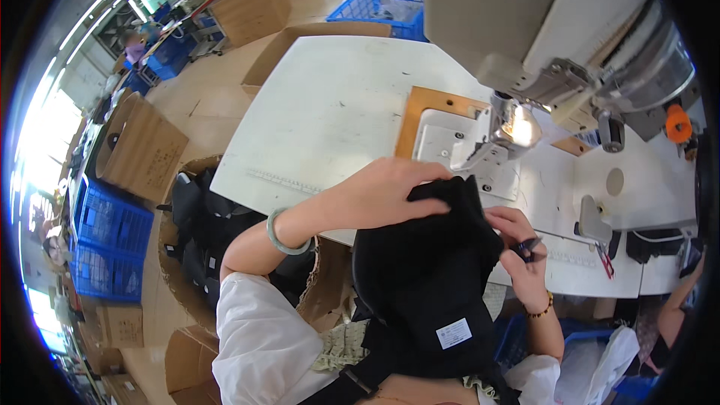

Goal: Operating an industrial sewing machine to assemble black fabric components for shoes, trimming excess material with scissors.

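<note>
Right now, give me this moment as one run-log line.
left hand: grips black fabric piece | right hand: holds small snips at its edge | sewing machine: behind

Workshop surroundings around a white sewing table

A white table (330, 105) fills the middle, with an industrial sewing machine (555, 22) at about one o'clock, its lit needle area (517, 127) above a pale plate set in a wooden inset (420, 105). An orange spool (678, 123) sits at three o'clock. A blue plastic crate (379, 1) lies at twelve o'clock beyond the table's far edge. Cardboard boxes (251, 4) stand at eleven o'clock, another box (142, 151) at nine o'clock. Stacked blue crates (109, 244) sit at eight o'clock, and an open carton of dark goods (199, 232) just beside the table's near-left edge.
</note>
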{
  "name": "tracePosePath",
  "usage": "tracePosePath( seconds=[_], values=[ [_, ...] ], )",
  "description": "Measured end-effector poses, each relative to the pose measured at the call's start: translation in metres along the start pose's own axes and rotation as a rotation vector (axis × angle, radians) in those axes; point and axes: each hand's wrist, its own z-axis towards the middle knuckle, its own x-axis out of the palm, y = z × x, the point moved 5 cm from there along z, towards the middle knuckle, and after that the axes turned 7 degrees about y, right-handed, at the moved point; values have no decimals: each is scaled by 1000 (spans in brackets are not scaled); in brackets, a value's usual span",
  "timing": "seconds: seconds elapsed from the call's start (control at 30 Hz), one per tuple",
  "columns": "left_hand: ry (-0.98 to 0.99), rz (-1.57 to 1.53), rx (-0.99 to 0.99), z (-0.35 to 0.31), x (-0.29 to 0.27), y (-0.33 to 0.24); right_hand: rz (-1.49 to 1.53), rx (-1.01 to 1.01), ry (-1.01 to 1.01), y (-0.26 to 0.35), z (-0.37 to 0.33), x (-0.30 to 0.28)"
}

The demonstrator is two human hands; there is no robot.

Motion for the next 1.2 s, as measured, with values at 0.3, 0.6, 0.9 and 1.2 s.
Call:
tracePosePath(
  seconds=[0.3, 0.6, 0.9, 1.2],
  values=[
    [-790, 16, -701, -139, -119, 82, -250, 177, -326, -58, -44, -42],
    [-1368, 325, -590, -132, -304, 225, 34, 426, -600, -85, -54, -59],
    [-1261, -181, -342, -139, -239, 304, -648, 441, -618, -102, -88, -88],
    [-1723, 16, -801, -449, -127, 284, -1569, 375, -484, -76, -49, -74]
  ],
)
